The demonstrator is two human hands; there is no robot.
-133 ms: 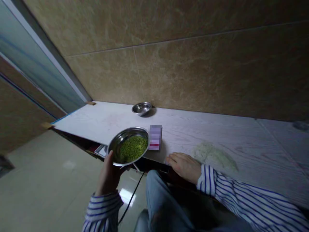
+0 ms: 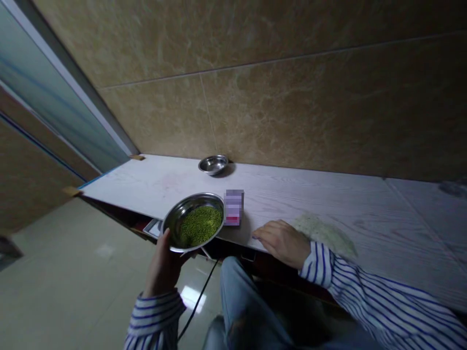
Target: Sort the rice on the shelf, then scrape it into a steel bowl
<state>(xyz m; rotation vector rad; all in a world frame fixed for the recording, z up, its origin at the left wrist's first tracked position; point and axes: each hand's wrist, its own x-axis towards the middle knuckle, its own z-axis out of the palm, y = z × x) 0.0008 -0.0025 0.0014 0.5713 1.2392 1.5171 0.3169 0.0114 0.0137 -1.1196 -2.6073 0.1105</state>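
Note:
My left hand (image 2: 164, 265) grips the rim of a steel bowl (image 2: 173, 209), thumb over the edge and fingers underneath. Green mung beans (image 2: 200, 226) lie in the tilted bowl, which is held over the table's front edge. Right beside it stands a small blurred purple-and-white box (image 2: 233, 206). My right hand (image 2: 280, 240) rests palm down at the table edge, fingers side by side and holding nothing visible. A pale, flat, greenish-white patch (image 2: 328, 233), its material unclear, lies on the table just beyond my right wrist.
A smaller steel bowl (image 2: 213, 165) sits at the back of the white wood-grain table (image 2: 292, 189), near the tiled wall (image 2: 292, 112). A dark cable (image 2: 199, 301) runs down to the floor. Under the tabletop is a dark recess, with my knees in front.
My right hand has shifted slightly up and to the right along the table edge. The bowl in my left hand stays almost in place.

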